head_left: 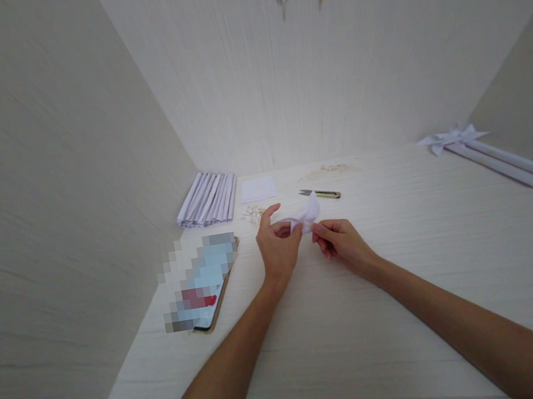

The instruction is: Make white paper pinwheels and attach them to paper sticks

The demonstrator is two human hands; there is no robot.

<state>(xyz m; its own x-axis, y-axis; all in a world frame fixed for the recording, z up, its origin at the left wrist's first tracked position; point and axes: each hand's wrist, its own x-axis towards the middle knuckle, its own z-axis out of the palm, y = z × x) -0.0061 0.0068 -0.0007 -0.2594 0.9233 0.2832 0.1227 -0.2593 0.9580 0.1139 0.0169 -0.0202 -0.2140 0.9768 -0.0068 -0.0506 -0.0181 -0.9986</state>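
Note:
A small folded piece of white paper (312,207) is held between both hands above the middle of the table, its tip fanning up. My left hand (279,251) pinches it from the left between thumb and fingers, with the index finger raised. From the right, my right hand (347,242) is closed, its thumb and index finger pinching the paper's lower right part. Whether a thin tie lies under those fingertips is too small to tell. Just beyond the paper lie thread snips (321,193), blades pointing left. A little heap of small pale bits (255,214) lies behind my left hand.
Folded white paper strips (208,198) are stacked at the back left, beside a flat white sheet (257,189). A phone (213,282), partly pixelated, lies on the left. Long paper strips (503,162) with a pointed paper bundle (456,138) lie at right. Walls enclose the table.

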